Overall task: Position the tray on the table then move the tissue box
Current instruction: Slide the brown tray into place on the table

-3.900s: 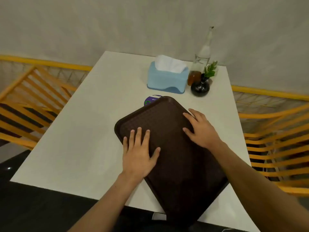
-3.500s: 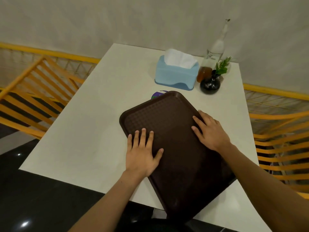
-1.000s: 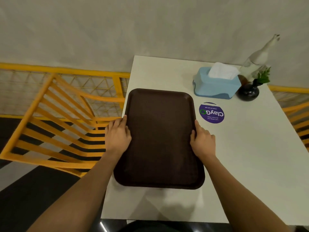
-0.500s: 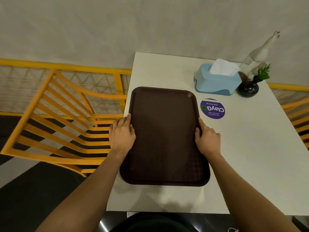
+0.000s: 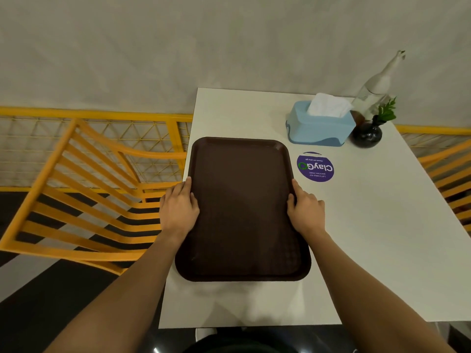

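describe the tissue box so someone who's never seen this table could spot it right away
On the white table, look to the far right corner by the wall, beyond the brown tray and a round purple sticker. The tissue box sits there beside a dark round vase and a glass bottle: the only pale blue item, white tissue poking from its top.

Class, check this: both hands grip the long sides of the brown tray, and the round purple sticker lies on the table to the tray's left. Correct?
Not quite. The head view shows the purple sticker right of the brown tray, not left. The left hand and right hand do grip its long sides.
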Demonstrator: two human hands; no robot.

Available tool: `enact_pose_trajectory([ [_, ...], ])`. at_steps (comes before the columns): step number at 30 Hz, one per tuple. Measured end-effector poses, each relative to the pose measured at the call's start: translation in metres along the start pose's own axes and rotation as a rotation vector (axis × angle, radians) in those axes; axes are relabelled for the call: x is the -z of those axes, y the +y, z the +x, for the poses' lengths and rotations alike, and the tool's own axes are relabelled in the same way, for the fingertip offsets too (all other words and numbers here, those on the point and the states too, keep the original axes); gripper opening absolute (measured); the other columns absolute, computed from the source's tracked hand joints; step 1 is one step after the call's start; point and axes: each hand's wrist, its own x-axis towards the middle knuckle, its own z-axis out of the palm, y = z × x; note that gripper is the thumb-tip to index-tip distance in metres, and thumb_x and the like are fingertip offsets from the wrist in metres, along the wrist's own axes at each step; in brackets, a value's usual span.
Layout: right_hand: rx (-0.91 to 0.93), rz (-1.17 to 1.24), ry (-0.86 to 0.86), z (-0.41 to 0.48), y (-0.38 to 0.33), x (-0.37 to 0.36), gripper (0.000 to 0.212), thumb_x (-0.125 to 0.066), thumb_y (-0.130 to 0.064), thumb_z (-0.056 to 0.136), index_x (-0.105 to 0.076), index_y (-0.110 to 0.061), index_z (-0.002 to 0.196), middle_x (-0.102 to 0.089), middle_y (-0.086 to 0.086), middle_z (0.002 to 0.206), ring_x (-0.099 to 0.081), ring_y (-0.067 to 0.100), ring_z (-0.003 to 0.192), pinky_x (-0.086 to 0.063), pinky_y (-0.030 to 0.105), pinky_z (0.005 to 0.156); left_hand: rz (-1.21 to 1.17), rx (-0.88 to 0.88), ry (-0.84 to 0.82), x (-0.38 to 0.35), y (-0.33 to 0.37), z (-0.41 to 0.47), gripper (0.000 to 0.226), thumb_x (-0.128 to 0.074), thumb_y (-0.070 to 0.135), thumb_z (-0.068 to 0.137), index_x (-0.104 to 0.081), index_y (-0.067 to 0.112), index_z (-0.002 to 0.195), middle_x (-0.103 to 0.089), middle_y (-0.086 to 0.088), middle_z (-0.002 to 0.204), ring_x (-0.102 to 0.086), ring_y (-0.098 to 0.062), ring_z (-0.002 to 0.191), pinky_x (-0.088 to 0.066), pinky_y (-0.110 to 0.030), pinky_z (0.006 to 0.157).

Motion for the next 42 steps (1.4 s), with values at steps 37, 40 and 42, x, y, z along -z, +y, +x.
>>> enact_pose_trajectory([
  [37,-0.057,0.226,0.087,0.032,0.033,0.027,0.060,-0.050,-0.049,0.101,-0.036,-0.023,0.153,-0.049,0.007,0.149,-0.047,0.029,0.132,-0.042,0.050,0.105,-0.256,-0.301,0.124,0.013,0.103,0.048,0.051,-0.050,0.033,0.101,-0.046,0.015,0.148,-0.055,-0.010,0.142,-0.051,-0.028,0.130,-0.043,-0.046,0.106],
  [40,-0.035,0.284,0.110,0.061,0.058,0.047,0.059,-0.055,-0.045,0.100,-0.038,-0.022,0.152,-0.050,0.007,0.147,-0.049,0.026,0.129,-0.050,0.042,0.100,-0.286,-0.328,0.112,0.002,0.146,0.062,0.050,-0.052,0.032,0.100,-0.047,0.015,0.147,-0.057,-0.010,0.139,-0.053,-0.028,0.127,-0.042,-0.046,0.106],
  [42,-0.012,0.316,0.123,0.084,0.076,0.060,0.058,-0.057,-0.044,0.100,-0.040,-0.023,0.151,-0.053,0.006,0.142,-0.050,0.020,0.124,-0.052,0.034,0.092,-0.309,-0.331,0.094,-0.007,0.177,0.071,0.050,-0.054,0.031,0.099,-0.048,0.015,0.146,-0.058,-0.010,0.137,-0.054,-0.029,0.125,-0.042,-0.045,0.105],
])
